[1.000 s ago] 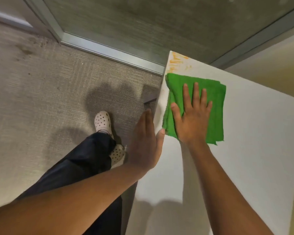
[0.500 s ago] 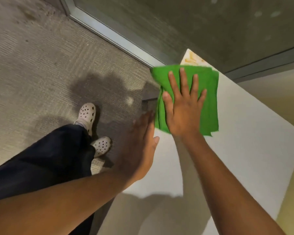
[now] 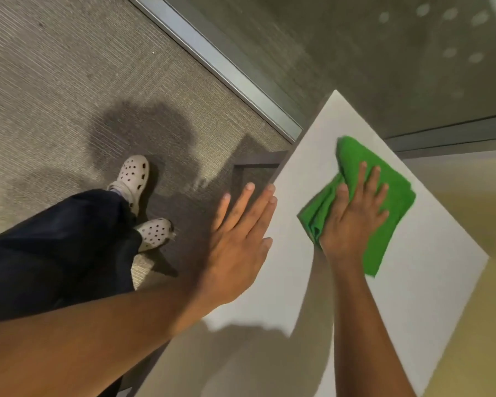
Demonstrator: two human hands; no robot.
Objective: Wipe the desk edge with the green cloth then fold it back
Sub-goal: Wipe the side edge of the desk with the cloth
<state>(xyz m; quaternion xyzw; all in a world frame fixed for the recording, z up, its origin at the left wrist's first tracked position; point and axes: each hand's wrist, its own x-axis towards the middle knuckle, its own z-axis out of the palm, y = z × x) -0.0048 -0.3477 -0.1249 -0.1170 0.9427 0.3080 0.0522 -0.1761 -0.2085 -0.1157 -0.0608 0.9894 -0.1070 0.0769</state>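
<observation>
Flat and spread, the person's left hand (image 3: 238,247) hangs palm-down at the near-left edge of the white rectangular desk top (image 3: 312,282), holding nothing; its fingertips (image 3: 269,189) reach the desk's edge, though whether they touch it cannot be told, and the hand is somewhat blurred. Its bare forearm runs in from the lower left of the view.

To the right, the right hand (image 3: 352,216) lies palm-down with fingers extended and slightly apart, pressing on the bright green fabric cloth (image 3: 393,213) rather than gripping it. That cloth sits on the desk top, set in from the left edge and toward the far corner. It is bunched into folds under the thumb side, with a rumpled tongue reaching beyond the fingertips toward the far corner, and a flatter flap spreading out to the right of the wrist and back toward the viewer. The right forearm comes up from the bottom edge, throwing a shadow across the near part of the desk.

Below and left of the desk, a leg in dark navy trousers (image 3: 55,247) ends in two pale perforated clog shoes (image 3: 133,176) standing on grey ribbed carpet (image 3: 55,81). Soft shadows fall on the carpet around the shoes.

Farther off, a silver metal floor rail (image 3: 212,58) runs diagonally past the desk's far corner, with a dim grey panel (image 3: 355,38) beyond it.
</observation>
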